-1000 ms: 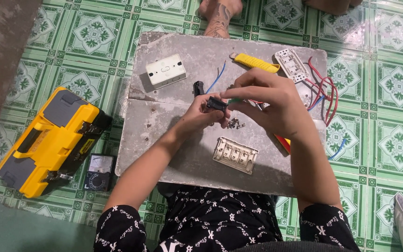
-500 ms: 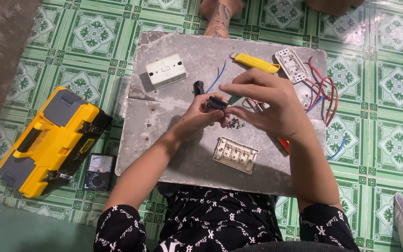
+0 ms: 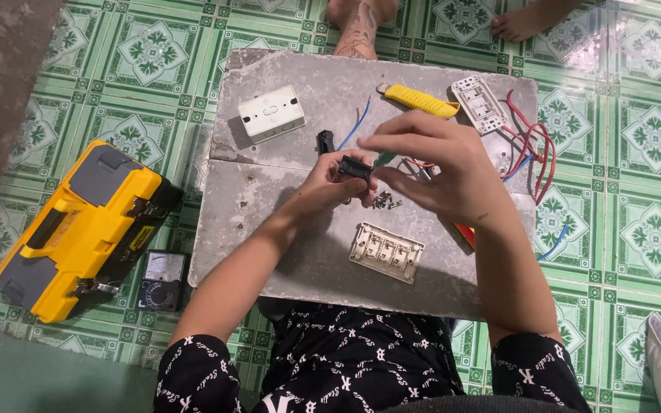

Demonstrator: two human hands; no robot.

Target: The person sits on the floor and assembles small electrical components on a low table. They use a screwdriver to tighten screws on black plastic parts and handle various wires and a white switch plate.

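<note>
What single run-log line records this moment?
left hand: holds small black part | right hand: at the part, tool partly hidden | slab: switch plate, screws, yellow knife

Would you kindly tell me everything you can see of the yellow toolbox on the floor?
The toolbox is a yellow case that looks like plastic, with a grey lid panel, a black handle and metal latches. It is shut and lies at an angle on the green tiled floor, left of the grey slab. A black meter lies against its near corner. Neither hand touches it.
</note>
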